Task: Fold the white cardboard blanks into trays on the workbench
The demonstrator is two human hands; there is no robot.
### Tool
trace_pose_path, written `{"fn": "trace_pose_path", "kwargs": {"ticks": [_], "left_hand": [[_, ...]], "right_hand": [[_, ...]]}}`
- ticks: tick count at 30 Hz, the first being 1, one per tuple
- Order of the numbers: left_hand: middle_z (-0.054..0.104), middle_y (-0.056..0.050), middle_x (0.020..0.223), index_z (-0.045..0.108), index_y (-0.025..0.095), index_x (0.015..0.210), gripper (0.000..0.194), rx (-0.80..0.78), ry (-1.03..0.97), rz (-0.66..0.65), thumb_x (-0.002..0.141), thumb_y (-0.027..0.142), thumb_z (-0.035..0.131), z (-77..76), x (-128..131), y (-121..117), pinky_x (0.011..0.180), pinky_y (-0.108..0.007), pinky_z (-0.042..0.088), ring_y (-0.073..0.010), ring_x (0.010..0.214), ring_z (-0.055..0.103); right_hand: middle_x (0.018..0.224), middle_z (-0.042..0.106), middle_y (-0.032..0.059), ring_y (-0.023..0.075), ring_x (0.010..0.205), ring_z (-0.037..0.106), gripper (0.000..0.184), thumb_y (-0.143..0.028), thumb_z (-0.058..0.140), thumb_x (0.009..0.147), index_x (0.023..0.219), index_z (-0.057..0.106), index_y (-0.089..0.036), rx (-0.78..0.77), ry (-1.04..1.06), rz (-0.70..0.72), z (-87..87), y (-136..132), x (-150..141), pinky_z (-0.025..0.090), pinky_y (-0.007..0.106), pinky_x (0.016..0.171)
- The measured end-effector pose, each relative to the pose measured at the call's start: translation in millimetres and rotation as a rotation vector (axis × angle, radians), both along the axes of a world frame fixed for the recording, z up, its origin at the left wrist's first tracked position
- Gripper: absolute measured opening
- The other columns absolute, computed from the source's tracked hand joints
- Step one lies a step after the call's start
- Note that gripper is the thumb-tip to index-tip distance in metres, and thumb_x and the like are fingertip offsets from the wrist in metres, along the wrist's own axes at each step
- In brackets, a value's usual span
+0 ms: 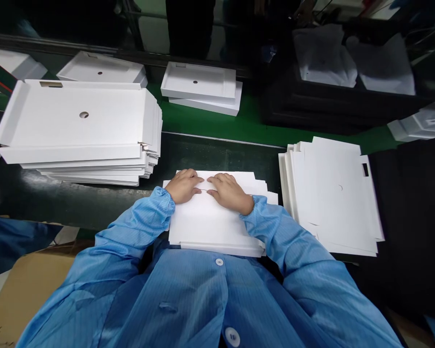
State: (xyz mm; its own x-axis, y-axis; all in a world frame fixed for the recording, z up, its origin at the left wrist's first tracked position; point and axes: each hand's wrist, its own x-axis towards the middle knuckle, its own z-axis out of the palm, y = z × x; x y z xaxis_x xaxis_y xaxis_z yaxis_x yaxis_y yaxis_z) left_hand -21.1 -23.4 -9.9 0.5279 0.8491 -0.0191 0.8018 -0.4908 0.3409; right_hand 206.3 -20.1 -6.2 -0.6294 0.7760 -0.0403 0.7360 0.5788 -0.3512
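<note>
A flat white cardboard blank (pixel 206 220) lies in front of me, close against my body, with notched edges of other white card showing around it. My left hand (pixel 184 186) rests on its upper left part, fingers pointing right. Facing it, my right hand (pixel 230 192) presses on the same blank, fingers pointing left. Both thumbs lie just below the other fingers, near a crease line that runs across the card between the hands. The fingers are apart from the thumbs, and neither hand wraps around anything.
A tall stack of folded white trays (pixel 112 116) with a round hole stands at left. Flat white blanks (pixel 333 193) are piled at right. More white trays (pixel 199 82) sit on the green strip behind. A black bin (pixel 348 104) holds pale bags. A cardboard box (pixel 32 285) is lower left.
</note>
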Motion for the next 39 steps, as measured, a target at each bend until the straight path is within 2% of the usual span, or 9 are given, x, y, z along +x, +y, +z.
{"fn": "trace_pose_path", "kwargs": {"ticks": [4,6,8,12,17,22,27,39], "left_hand": [[0.059,-0.009,0.119,0.067,0.022,0.125,0.039,0.004,-0.029,0.014,0.087,0.031,0.071,-0.3,1.6,-3.3,0.098,-0.041,0.044,-0.026,0.112,0.054],[0.059,-0.01,0.122,0.066,0.022,0.123,0.037,0.009,-0.037,0.021,0.088,0.03,0.07,0.9,3.0,-4.9,0.098,-0.042,0.043,-0.0267,0.114,0.054],[0.061,-0.01,0.122,0.066,0.021,0.123,0.035,0.022,-0.034,0.01,0.089,0.03,0.069,2.8,4.2,-6.3,0.098,-0.042,0.043,-0.0269,0.115,0.055],[0.068,-0.011,0.115,0.065,0.019,0.125,0.034,0.065,0.016,-0.068,0.093,0.033,0.064,5.6,4.5,-8.6,0.096,-0.042,0.043,-0.0263,0.111,0.06],[0.07,-0.011,0.113,0.067,0.018,0.124,0.033,0.133,0.059,-0.138,0.096,0.034,0.06,2.5,2.2,-10.9,0.095,-0.04,0.044,-0.0255,0.108,0.063],[0.071,-0.011,0.108,0.068,0.017,0.121,0.03,0.225,0.02,-0.157,0.095,0.033,0.062,-3.8,1.1,-14.0,0.091,-0.039,0.045,-0.024,0.103,0.064],[0.07,-0.012,0.105,0.066,0.016,0.121,0.03,0.285,0.027,-0.173,0.098,0.031,0.056,-7.3,2.1,-17.4,0.09,-0.04,0.045,-0.024,0.1,0.064],[0.068,-0.013,0.111,0.064,0.015,0.128,0.033,0.313,0.038,-0.147,0.099,0.024,0.052,-16.6,3.7,-18.5,0.093,-0.041,0.044,-0.0247,0.104,0.06]], "right_hand": [[0.122,0.06,0.0149,0.0285,0.115,0.052,0.044,-0.039,0.061,0.094,0.13,0.059,-0.015,-0.102,0.01,0.029,2.7,7.6,1.6,0.036,0.042,0.103],[0.121,0.06,0.0141,0.0285,0.114,0.052,0.043,-0.039,0.064,0.092,0.128,0.06,-0.016,-0.102,0.021,0.029,3.4,7.4,2.7,0.037,0.042,0.103],[0.12,0.06,0.0137,0.0281,0.114,0.052,0.041,-0.038,0.064,0.092,0.127,0.061,-0.016,-0.051,0.048,0.033,3.8,3.8,3.7,0.038,0.041,0.102],[0.119,0.064,0.015,0.0273,0.109,0.055,0.039,-0.038,0.05,0.101,0.128,0.06,-0.011,0.091,0.023,0.096,2.6,-7.6,5.5,0.039,0.04,0.099],[0.115,0.067,0.0153,0.0267,0.106,0.056,0.041,-0.037,0.039,0.105,0.126,0.062,-0.01,0.195,-0.022,0.157,-3.9,-14.0,7.3,0.04,0.039,0.097],[0.11,0.068,0.0149,0.0261,0.1,0.057,0.037,-0.035,0.043,0.104,0.121,0.065,-0.01,0.293,0.052,0.181,-12.6,-13.6,8.2,0.043,0.039,0.093],[0.106,0.068,0.0145,0.0255,0.097,0.057,0.034,-0.033,0.045,0.104,0.121,0.066,-0.011,0.345,0.103,0.196,-18.8,-13.7,9.0,0.044,0.04,0.091],[0.102,0.069,0.0129,0.023,0.093,0.057,0.032,-0.027,0.044,0.105,0.12,0.067,-0.01,0.424,0.068,0.22,-19.9,-14.3,7.8,0.042,0.038,0.088]]}}
